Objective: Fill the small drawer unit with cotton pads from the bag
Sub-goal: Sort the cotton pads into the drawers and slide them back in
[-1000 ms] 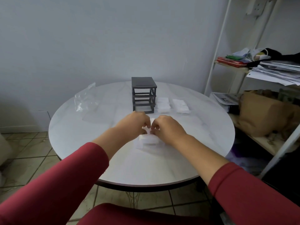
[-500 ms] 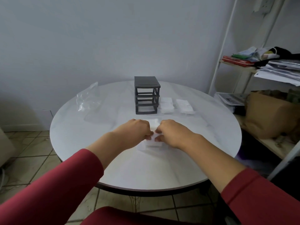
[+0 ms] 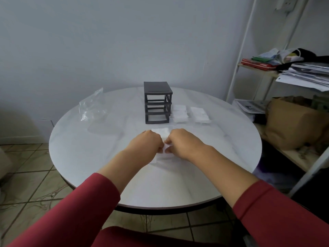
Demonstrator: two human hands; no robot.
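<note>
Cotton pads sit in a white stack near the middle of the table, in front of the drawer unit. They seem to lie in a clear drawer, but its edges are hard to make out. Left hand and right hand meet over the stack, knuckles up, fingers curled under, fingertips nearly touching each other. Both pinch the near end of the pads; thumbs hidden. Forearms come in from the lower corners in a V, with red sleeves ending short of the wrists.

The drawer unit is a dark frame, upright, toward the far side of the table, with three open slots you can see through. Just right of it are two more piles of pads, side by side, the closer one just beside the frame. A crumpled clear bag lies on the far left of the table, well apart from the hands. At right stands a shelf with papers, and lower down a brown paper bag
</note>
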